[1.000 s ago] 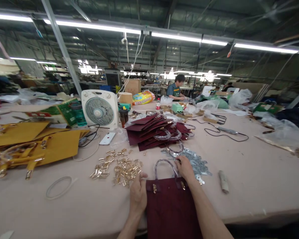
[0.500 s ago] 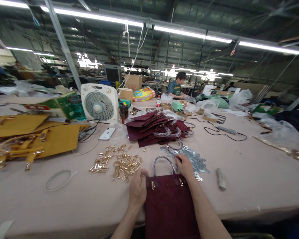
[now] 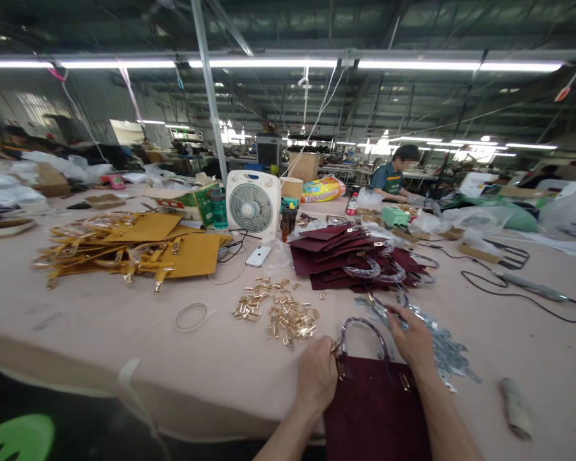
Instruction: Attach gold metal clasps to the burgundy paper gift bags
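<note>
A dark maroon handbag panel (image 3: 377, 410) lies at the table's front edge, its plastic-wrapped handle (image 3: 365, 323) standing up and gold fittings at the handle ends. My left hand (image 3: 318, 374) is closed beside the panel's upper left corner, with a small gold metal fitting (image 3: 335, 346) showing at its fingertips. Beyond the handle, my right hand (image 3: 411, 336) reaches to the pile of grey metal plates (image 3: 444, 346). Its fingers are pinched at the pile's near left part; what lies between them is hidden. Loose gold fittings (image 3: 292, 320) are heaped left of the handle.
Stacked maroon panels (image 3: 326, 253) lie behind the plates, and mustard panels (image 3: 196, 253) lie left. A fan (image 3: 253, 205), a phone (image 3: 258, 256), a clear ring (image 3: 191, 317), a corded tool (image 3: 532, 286) and a rolled piece (image 3: 516, 408) are on the table. Another person (image 3: 388, 179) sits across.
The view has turned left, so the table's things appear farther right. A gold fitting now shows at my left fingertips. My right hand remains at the metal plates.
</note>
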The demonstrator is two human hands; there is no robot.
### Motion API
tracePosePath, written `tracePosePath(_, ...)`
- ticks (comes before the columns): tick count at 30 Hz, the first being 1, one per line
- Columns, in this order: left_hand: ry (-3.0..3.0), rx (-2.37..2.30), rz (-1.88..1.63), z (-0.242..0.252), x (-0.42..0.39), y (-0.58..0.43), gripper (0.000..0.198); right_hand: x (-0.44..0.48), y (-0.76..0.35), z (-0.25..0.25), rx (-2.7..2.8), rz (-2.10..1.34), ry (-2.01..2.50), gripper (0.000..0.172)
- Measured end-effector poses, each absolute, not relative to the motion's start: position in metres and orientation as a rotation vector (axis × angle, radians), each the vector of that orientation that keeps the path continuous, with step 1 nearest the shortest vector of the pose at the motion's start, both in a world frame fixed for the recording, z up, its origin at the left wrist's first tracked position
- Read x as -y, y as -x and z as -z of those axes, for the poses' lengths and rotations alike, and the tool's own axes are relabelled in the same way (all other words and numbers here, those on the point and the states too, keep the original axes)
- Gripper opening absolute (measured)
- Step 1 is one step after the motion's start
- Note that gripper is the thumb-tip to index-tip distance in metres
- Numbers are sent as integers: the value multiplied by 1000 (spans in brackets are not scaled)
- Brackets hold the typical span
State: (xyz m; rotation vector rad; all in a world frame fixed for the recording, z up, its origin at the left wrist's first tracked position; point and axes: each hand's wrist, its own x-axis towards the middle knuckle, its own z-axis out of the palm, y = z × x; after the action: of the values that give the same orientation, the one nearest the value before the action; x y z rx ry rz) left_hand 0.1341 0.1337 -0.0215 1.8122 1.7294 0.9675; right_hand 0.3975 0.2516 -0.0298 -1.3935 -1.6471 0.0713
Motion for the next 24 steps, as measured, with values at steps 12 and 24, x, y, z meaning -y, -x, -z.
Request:
tracePosePath(12,-1763,-1672,-1077,31,-136,-131,23,-243,-248,-6,2092,-942,976,37)
tracePosePath(24,-1613,-1648,-931,17,-130,-127,23,-271,-171,-27,2383,-929,975,44)
